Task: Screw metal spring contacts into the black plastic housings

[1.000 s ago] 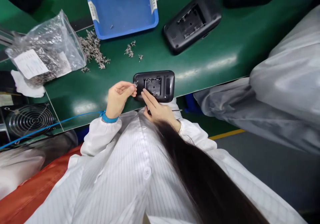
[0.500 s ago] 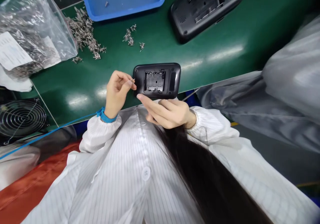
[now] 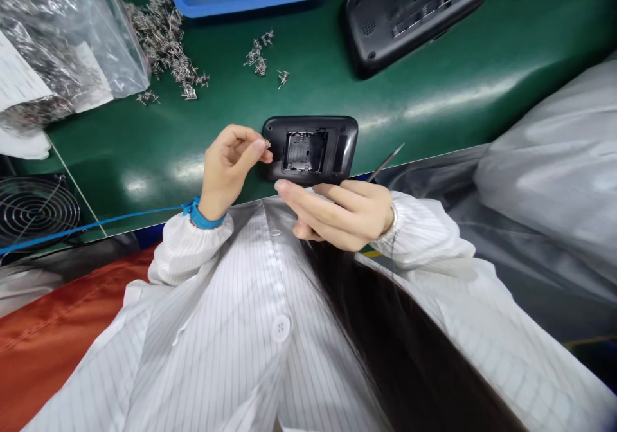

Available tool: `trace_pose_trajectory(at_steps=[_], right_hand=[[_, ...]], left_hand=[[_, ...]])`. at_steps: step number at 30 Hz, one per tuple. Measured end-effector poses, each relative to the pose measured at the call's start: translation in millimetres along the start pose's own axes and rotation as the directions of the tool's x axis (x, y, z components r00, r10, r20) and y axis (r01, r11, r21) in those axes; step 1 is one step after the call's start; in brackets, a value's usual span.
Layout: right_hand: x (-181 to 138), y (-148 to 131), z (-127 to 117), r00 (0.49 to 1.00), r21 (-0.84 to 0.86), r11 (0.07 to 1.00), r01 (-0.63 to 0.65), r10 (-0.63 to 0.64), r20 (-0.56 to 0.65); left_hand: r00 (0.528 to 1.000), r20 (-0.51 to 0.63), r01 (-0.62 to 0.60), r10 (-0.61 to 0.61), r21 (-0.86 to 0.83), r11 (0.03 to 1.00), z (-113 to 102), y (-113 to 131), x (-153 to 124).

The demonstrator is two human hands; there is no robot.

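My left hand [image 3: 231, 165] pinches a small metal spring [image 3: 267, 143] between thumb and fingertips, beside the left end of a black plastic housing [image 3: 344, 152]. The housing lies back up at the bench edge, its battery compartment [image 3: 306, 152] uncovered, with metal contacts and springs along its sides. My right hand [image 3: 340, 213] is at the near edge of the housing, forefinger extended towards its lower left corner. From behind that hand a thin pointed metal tool [image 3: 387, 162] sticks out to the upper right; the rest of it is hidden by the fingers.
Several loose springs [image 3: 260, 53] lie beyond the housing. A large spring heap [image 3: 166, 40] spills beside a clear plastic bag [image 3: 120, 65]. At the back are a blue tray [image 3: 260, 1] and a larger black housing [image 3: 376, 46]. A fan [image 3: 38, 213] stands left; a blue cord [image 3: 120, 218] runs from my left wristband.
The view has shifted slightly. The pointed tool by my right hand has swung up and shows more of its tip. My left hand keeps its pinch at the housing's left end.
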State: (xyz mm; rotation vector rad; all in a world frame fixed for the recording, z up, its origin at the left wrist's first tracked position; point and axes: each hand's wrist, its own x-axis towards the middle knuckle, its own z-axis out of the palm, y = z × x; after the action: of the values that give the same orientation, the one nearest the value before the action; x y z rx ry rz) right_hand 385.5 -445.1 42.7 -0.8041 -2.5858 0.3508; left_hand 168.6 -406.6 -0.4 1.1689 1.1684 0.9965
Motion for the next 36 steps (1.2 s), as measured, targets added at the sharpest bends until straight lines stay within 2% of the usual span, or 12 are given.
trace_pose_trajectory(at_steps=[5,8,11,13,15,17,19,21,24,29,33,36], right_hand=[[-7.1,-6.7,-5.3,0.996,0.013,0.996,-0.086,0.087,-0.027],[-8.8,-12.1,-6.5,0.990,-0.044,0.990,-0.135,0.133,-0.035],[-3.5,-21.0,2.5,0.980,-0.153,0.968,-0.198,0.193,-0.042],[2.8,-30.9,16.7,0.935,-0.232,0.907,-0.353,0.350,-0.053],[7.7,-42.2,34.5,0.855,-0.287,0.816,-0.503,0.518,-0.026],[8.5,-50.9,51.3,0.809,-0.284,0.781,-0.556,0.587,0.030],[5.2,-54.5,63.6,0.831,-0.221,0.817,-0.533,0.555,0.046],[-0.1,-53.1,70.9,0.875,-0.131,0.868,-0.480,0.485,0.008],[-5.9,-47.0,76.1,0.910,-0.024,0.912,-0.410,0.407,-0.078],[-5.6,-41.8,80.0,0.912,0.026,0.924,-0.382,0.381,-0.151],[-4.5,-42.1,81.2,0.914,-0.014,0.935,-0.354,0.343,-0.215],[-4.8,-40.5,80.5,0.918,-0.047,0.933,-0.357,0.341,-0.204]], left_hand=[[1.000,0.017,0.020,-0.020,-0.010,1.000,5.3,4.1,-0.1],[0.999,0.023,0.036,-0.035,-0.027,0.999,6.9,5.9,-0.9],[0.998,0.026,-0.055,0.055,-0.001,0.999,3.5,4.2,-0.8],[0.984,0.007,-0.179,0.179,0.048,0.983,-2.2,1.6,0.1],[0.952,0.013,-0.305,0.306,0.135,0.943,-8.8,-0.3,2.3],[0.923,0.084,-0.385,0.376,0.250,0.889,-13.3,-0.4,5.8],[0.914,0.197,-0.405,0.355,0.377,0.833,-13.0,1.5,10.3],[0.908,0.298,-0.412,0.295,0.500,0.762,-8.3,4.5,14.9],[0.892,0.378,-0.440,0.247,0.609,0.660,0.8,7.6,19.9],[0.885,0.402,-0.454,0.235,0.631,0.629,5.9,6.1,19.6],[0.894,0.379,-0.438,0.239,0.634,0.637,6.7,4.8,18.1],[0.898,0.377,-0.428,0.227,0.629,0.649,6.9,6.5,21.0]])
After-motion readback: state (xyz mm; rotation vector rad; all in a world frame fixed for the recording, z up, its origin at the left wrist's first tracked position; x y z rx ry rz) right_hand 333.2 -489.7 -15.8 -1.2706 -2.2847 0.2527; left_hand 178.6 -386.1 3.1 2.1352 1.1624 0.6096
